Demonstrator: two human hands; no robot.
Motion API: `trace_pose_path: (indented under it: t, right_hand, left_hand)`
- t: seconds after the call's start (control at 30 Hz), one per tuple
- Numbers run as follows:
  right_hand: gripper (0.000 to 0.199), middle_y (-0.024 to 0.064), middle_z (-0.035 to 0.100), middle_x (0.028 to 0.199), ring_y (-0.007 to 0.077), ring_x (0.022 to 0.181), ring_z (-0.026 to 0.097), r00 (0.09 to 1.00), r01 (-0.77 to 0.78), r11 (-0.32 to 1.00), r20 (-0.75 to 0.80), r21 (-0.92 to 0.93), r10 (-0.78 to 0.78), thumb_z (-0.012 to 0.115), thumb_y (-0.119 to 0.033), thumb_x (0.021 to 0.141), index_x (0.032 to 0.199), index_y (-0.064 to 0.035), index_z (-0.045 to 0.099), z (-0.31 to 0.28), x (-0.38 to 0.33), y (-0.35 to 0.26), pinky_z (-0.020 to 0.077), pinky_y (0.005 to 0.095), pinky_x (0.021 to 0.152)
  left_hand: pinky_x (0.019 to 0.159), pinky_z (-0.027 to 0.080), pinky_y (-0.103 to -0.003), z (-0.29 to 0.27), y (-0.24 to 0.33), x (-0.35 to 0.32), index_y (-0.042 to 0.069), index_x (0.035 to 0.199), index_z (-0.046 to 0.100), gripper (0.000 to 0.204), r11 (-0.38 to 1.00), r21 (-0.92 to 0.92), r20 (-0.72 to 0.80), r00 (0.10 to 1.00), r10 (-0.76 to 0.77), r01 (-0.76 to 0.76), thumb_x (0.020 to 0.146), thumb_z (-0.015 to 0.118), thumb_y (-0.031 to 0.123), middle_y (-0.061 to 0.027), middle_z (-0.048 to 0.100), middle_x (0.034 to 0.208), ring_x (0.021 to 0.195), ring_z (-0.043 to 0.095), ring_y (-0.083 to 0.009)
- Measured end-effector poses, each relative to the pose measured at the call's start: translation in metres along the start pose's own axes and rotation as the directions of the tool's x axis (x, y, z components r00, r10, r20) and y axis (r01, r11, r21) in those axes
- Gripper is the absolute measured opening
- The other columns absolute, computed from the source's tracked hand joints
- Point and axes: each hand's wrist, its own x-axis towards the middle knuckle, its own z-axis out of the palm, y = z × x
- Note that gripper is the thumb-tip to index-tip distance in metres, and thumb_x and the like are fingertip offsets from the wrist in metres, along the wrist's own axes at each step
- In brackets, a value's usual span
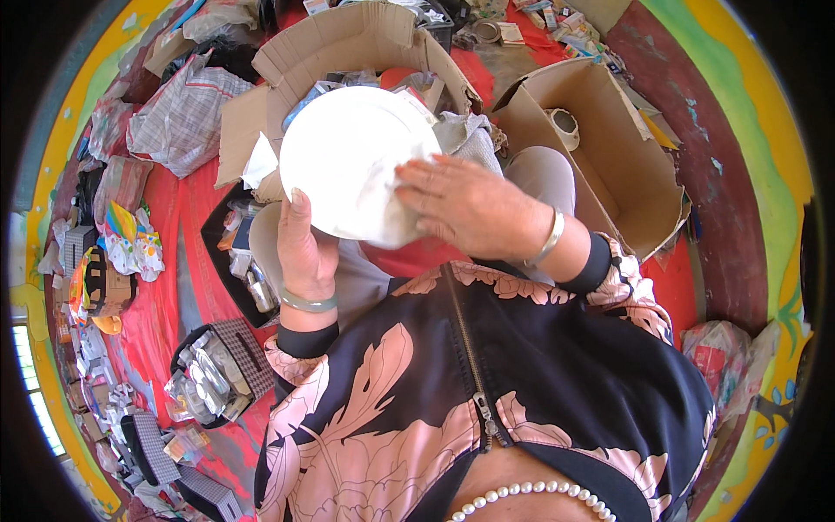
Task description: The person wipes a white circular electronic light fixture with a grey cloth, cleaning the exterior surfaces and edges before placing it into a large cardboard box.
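A white plate held over the lap, two boxes beyond

We see a round white plate [348, 157] held up in front of the person's body, above the lap and near the open boxes. The left hand [304, 248] grips its near-left rim, thumb lying up the face and fingers curled behind. The right hand [474, 204] lies flat across the plate's right side, fingers spread and pressing a white cloth or paper [391, 228] against it; it clasps nothing firmly that we can make out.

We judge the plate stiff, smooth and breakable, light enough for one hand, probably slick on its glazed face. The rim, pinched between thumb and fingers, looks the safest hold.

The far cardboard box [348, 43] stands open behind the plate, with wrapped bundles and a grey cloth [470, 135] showing inside. The right cardboard box [626, 148] lies on its side, holding a roll of tape [565, 126] and little else. On the left, on the red floor covering [170, 287], a dark tray [228, 230] carries small bottles, and a checked basket [235, 357] holds clear glassware.
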Motion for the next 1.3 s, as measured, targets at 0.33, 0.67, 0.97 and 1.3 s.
trace_pose_path:
  t: [0.33,0.67,0.97,1.3]
  right_hand:
    - [0.031,0.0103,0.058,0.102,0.0263,0.094,0.055,0.993,0.116,0.952,-0.071,0.285,-0.1,0.066,-0.008,0.069,0.099,-0.0033,0.061,-0.011,0.008,-0.019,0.0434,0.0373,0.086]
    - [0.026,0.0087,0.057,0.104,0.0225,0.099,0.055,0.826,0.498,0.811,-0.117,-0.306,-0.551,0.055,-0.014,0.072,0.096,-0.0052,0.057,-0.02,-0.009,0.051,0.0425,0.0346,0.089]
    - [0.026,0.0064,0.054,0.082,0.018,0.076,0.051,0.801,0.277,0.849,-0.381,-0.449,-0.462,0.055,-0.019,0.061,0.081,-0.0027,0.055,-0.018,0.025,0.013,0.0428,0.0276,0.061]
    - [0.033,0.0072,0.056,0.089,0.0187,0.08,0.052,0.823,0.306,0.846,-0.326,-0.437,-0.466,0.055,-0.018,0.064,0.09,0.0011,0.059,-0.005,0.03,0.004,0.0434,0.0287,0.065]
  left_hand:
    - [0.094,0.041,-0.036,0.009,0.001,-0.006,-0.006,0.131,0.034,0.066,0.992,-0.01,0.008,0.992,-0.122,0.122,0.089,0.053,0.041,-0.0152,0.048,0.126,0.112,0.05,-0.0235]
    - [0.099,0.038,-0.039,-0.027,0.019,0.025,-0.002,0.133,0.036,0.067,0.935,0.023,0.124,0.927,-0.354,0.354,0.086,0.059,0.041,-0.014,0.047,0.13,0.118,0.047,-0.026]
    - [0.102,0.035,-0.042,0.02,0.003,0.02,0.005,0.138,0.03,0.078,0.996,-0.093,0.067,0.998,0.0,0.007,0.085,0.046,0.061,-0.0101,0.039,0.137,0.124,0.041,-0.0258]
    - [0.097,0.038,-0.04,0.017,0.005,0.009,0.003,0.132,0.037,0.067,0.981,-0.196,-0.013,1.0,-0.009,0.006,0.08,0.059,0.039,-0.0097,0.047,0.127,0.117,0.047,-0.0254]
